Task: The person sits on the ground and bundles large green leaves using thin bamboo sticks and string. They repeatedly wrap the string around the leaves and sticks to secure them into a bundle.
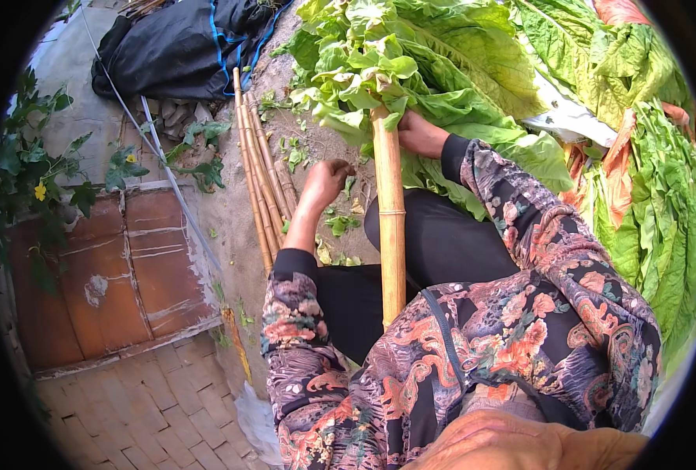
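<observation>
A thick bamboo pole [391, 227] runs from my lap up between my forearms. Large green leaves [363, 66] are bunched around its far end. My right hand [422, 135] is just right of the pole, against the leaves, its fingertips hidden by the pole and foliage. Left of the pole, apart from it, my left hand [326, 184] is raised with its fingers drawn together; whatever they may hold is too small to make out.
Several thin bamboo poles [258, 172] lie on the ground to my left. More broad leaves [661, 196] are heaped at the right, with orange-red cloth strips [620, 168]. A black bag [175, 51] lies at the far left, above a rusty brown panel [101, 274] and paving bricks [140, 399].
</observation>
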Motion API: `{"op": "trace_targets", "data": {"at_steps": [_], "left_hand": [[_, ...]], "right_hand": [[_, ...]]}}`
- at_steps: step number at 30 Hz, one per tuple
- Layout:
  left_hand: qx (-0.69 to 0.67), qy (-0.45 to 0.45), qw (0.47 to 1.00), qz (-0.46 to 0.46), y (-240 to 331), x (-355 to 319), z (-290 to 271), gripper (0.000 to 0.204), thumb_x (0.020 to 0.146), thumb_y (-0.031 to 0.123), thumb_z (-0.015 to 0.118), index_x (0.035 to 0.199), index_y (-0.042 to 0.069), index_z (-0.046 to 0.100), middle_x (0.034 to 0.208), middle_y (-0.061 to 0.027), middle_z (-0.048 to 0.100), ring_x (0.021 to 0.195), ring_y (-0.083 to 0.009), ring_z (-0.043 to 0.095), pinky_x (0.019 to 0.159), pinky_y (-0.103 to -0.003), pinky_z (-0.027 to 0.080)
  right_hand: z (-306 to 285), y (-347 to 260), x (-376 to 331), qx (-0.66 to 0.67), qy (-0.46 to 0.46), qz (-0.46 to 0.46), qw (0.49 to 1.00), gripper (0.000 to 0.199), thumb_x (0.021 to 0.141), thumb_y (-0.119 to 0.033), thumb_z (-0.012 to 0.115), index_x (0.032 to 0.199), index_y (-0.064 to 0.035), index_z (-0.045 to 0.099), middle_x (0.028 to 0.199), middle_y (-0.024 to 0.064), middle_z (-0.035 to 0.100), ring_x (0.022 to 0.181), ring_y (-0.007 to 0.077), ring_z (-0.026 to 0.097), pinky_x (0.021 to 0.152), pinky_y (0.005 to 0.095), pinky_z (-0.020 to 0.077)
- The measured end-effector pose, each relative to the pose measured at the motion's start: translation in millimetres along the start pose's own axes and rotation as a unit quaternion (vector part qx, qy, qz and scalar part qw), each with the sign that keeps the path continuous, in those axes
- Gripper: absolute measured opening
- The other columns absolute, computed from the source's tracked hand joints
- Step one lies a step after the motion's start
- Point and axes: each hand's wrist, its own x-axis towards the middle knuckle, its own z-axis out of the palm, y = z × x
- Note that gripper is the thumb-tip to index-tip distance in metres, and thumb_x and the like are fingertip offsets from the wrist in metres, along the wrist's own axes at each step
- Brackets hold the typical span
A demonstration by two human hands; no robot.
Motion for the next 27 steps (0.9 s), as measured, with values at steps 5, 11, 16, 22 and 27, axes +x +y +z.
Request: {"op": "trace_targets", "data": {"at_steps": [5, 11, 16, 22, 27], "left_hand": [[0.0, 0.096, 0.964, 0.247, 73.3, 76.2, -66.9, 0.018, 0.08, -0.001, 0.054, 0.093, -0.003, 0.067, 0.081, -0.015, 0.068, 0.075, -0.0193, 0.064, 0.073, -0.034, 0.048], [0.177, 0.178, 0.936, 0.246, 185.5, -2.3, 5.3, 0.015, 0.087, 0.006, 0.052, 0.092, -0.004, 0.063, 0.075, -0.0169, 0.065, 0.061, -0.0281, 0.06, 0.058, -0.036, 0.045], [-0.249, 0.159, 0.951, 0.094, 216.1, -13.5, 60.4, 0.025, 0.095, 0.006, 0.046, 0.114, -0.007, 0.057, 0.082, -0.0001, 0.058, 0.059, -0.0016, 0.037, 0.052, -0.016, 0.03], [-0.268, 0.166, 0.943, 0.108, 196.8, -27.0, 37.7, 0.028, 0.094, 0.002, 0.045, 0.118, -0.008, 0.054, 0.111, -0.0093, 0.062, 0.057, -0.0017, 0.035, 0.049, -0.017, 0.029], [-0.25, 0.172, 0.947, 0.105, 200.5, -19.1, 40.0, 0.027, 0.094, 0.003, 0.045, 0.116, -0.007, 0.055, 0.111, -0.0083, 0.062, 0.061, -0.0032, 0.037, 0.052, -0.018, 0.031]], "right_hand": [[-51.9, -45.2, -25.4, -0.225, -0.148, -0.053, 0.962, 0.03, 0.081, -0.016, 0.065, 0.106, 0.0013, 0.064, 0.093, 0.0113, 0.068, 0.085, 0.0156, 0.06, 0.08, 0.032, 0.0468], [-24.4, -17.1, 6.2, -0.196, 0.292, -0.249, 0.902, 0.044, 0.075, -0.008, 0.063, 0.118, -0.0056, 0.055, 0.115, 0.0215, 0.058, 0.104, 0.0354, 0.056, 0.088, 0.0397, 0.0451], [-18.5, -4.4, -42.3, -0.231, 0.202, -0.316, 0.898, 0.033, 0.083, -0.015, 0.06, 0.113, -0.0031, 0.053, 0.107, 0.0195, 0.054, 0.1, 0.0377, 0.053, 0.083, 0.0402, 0.0457], [-158.7, 40.2, -254.3, -0.383, 0.461, 0.103, 0.794, 0.013, 0.082, -0.018, 0.065, 0.091, -0.0089, 0.061, 0.079, 0.0082, 0.057, 0.072, 0.0253, 0.057, 0.066, 0.0365, 0.0488], [-237.5, 128.8, -414.7, -0.504, 0.499, 0.493, 0.503, 0.031, 0.079, -0.026, 0.063, 0.1, -0.0049, 0.057, 0.101, 0.0156, 0.056, 0.096, 0.0342, 0.058, 0.081, 0.0443, 0.0465]]}}
